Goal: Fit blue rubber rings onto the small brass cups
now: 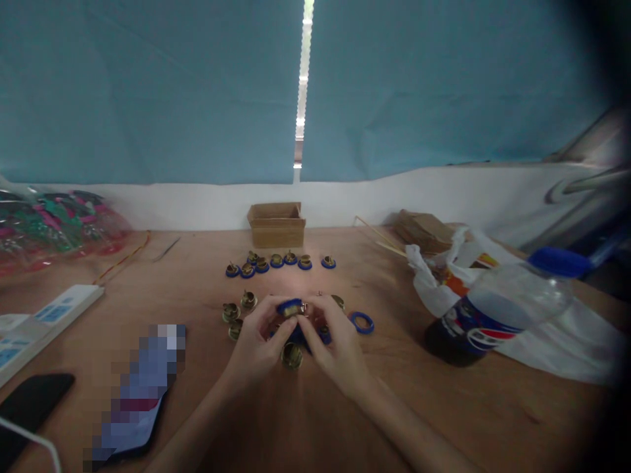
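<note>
Both hands meet over the middle of the wooden table [444, 420]. My left hand [256, 341] and my right hand [338, 348] pinch together a small brass part with a blue ring [290, 307] on it. Loose brass parts [236, 315] lie just left of my left hand, and one brass part [292, 356] sits between my wrists. A loose blue ring [362, 322] lies right of my right hand. Farther back stands a row of assembled brass parts with blue rings [276, 261].
A small open cardboard box [276, 223] stands at the back. A tilted cola bottle [497, 309] with a blue cap lies on a white plastic bag [566, 341] at right. A power strip [44, 315], a black phone [29, 407] and a bag of coloured items [54, 223] are at left.
</note>
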Motion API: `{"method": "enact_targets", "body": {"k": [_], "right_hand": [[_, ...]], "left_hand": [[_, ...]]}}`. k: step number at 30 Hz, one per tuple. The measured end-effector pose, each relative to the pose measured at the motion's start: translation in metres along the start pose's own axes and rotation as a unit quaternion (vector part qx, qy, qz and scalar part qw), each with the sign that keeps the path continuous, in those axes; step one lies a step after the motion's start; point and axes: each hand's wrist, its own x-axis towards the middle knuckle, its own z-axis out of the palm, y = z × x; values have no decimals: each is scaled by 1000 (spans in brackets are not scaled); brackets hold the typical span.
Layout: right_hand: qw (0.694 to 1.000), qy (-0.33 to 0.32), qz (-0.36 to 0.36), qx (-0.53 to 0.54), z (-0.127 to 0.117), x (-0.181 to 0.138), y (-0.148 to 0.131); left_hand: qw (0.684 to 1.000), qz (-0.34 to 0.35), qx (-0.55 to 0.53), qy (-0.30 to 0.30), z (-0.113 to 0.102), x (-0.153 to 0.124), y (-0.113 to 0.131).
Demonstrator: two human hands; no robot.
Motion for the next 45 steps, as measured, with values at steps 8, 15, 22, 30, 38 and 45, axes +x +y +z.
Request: {"method": "enact_targets", "body": {"k": [8, 15, 22, 30, 38, 45], "right_hand": [[999, 34, -9, -21, 7, -6, 3], [999, 26, 25, 3, 13, -7, 5], [1000, -6, 14, 3, 12, -6, 9], [999, -40, 18, 15, 6, 1, 3], [998, -48, -24, -28, 4, -1, 8], [998, -22, -58, -33, 4, -2, 6]], "left_hand": [[997, 22, 68, 3, -1, -4, -7], [994, 22, 104, 2, -2, -5, -11], [994, 28, 106, 16, 2, -8, -12], [990, 38, 125, 46, 1, -9, -13], [967, 114, 216, 70, 0, -9, -8], [939, 168, 278, 109, -3, -9, -11]]}}
